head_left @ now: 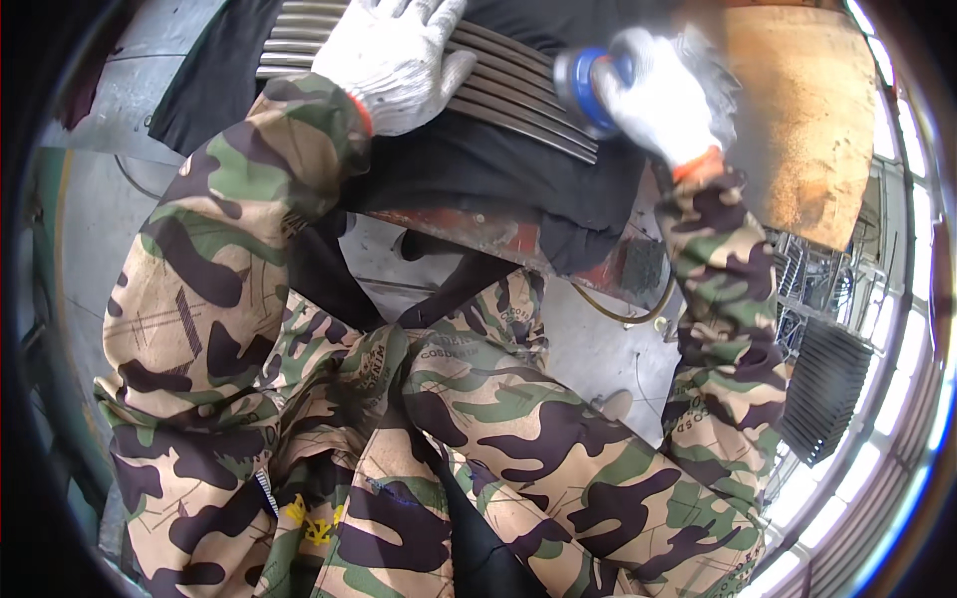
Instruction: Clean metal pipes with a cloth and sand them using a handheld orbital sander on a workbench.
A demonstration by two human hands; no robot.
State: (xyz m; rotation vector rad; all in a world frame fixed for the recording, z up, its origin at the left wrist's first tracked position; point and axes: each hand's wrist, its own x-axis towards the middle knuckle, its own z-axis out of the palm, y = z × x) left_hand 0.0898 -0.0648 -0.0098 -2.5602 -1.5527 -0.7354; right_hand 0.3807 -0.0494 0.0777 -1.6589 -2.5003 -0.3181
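Observation:
Several slim grey metal bars (pixel 498 75) lie side by side on a black cloth (pixel 439 164). My left hand (pixel 394 60), in a white knit glove with an orange cuff, rests flat across the bars with its fingers stretched out. My right hand (pixel 673 95), gloved the same way, is closed around a round blue-rimmed object (pixel 595 90). That object is at the right end of the bars, above or touching them; which of these I cannot tell. Motion blurs the right hand and the round thing, so its exact kind is unclear.
A worn brown wooden board (pixel 817 120) stands to the right. Under the cloth shows a red, scuffed metal edge (pixel 469 231). A yellowish hose (pixel 628 317) curves below it. Dark ribbed racks (pixel 825 389) are at the far right, and my camouflage-clad legs (pixel 558 419) are below.

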